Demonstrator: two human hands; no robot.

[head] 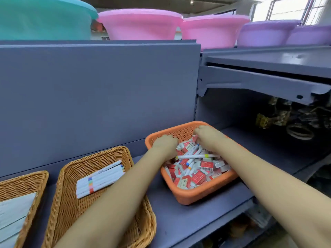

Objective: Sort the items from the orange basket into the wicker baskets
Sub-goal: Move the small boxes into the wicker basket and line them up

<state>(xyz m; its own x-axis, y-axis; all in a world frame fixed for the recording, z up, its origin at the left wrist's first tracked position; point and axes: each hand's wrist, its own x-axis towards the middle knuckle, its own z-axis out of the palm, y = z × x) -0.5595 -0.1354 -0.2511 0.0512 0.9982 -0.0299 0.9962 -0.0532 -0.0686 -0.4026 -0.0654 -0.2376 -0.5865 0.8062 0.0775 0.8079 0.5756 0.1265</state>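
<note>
Both of your hands are down inside the orange basket (188, 194), among the mixed items. Your left hand (165, 143) is at the far left part of the basket with its fingers bent down into the pile; what it grasps, if anything, I cannot tell, because the fingers are hidden. Your right hand (206, 136) is at the far side near the back wall, and its fingers seem to close on a small red and white box (194, 137), though the picture is not sharp there.

The orange basket stands on the grey shelf (179, 221), a little to the right of the middle. It holds many small red and white boxes (198, 177) and several white markers (197, 156) with coloured bands, all lying mixed together.

To the left of it, just beside, is a wicker basket (71, 203) with a bundle of white markers (100, 178) lying side by side in it; your left forearm passes over its right part. Further left, at the frame edge, is a second wicker basket (26, 187) with something pale and flat inside.

On the top shelf stand a teal basin (44, 18), two pink basins (141, 24) and purple basins (265, 33).
</note>
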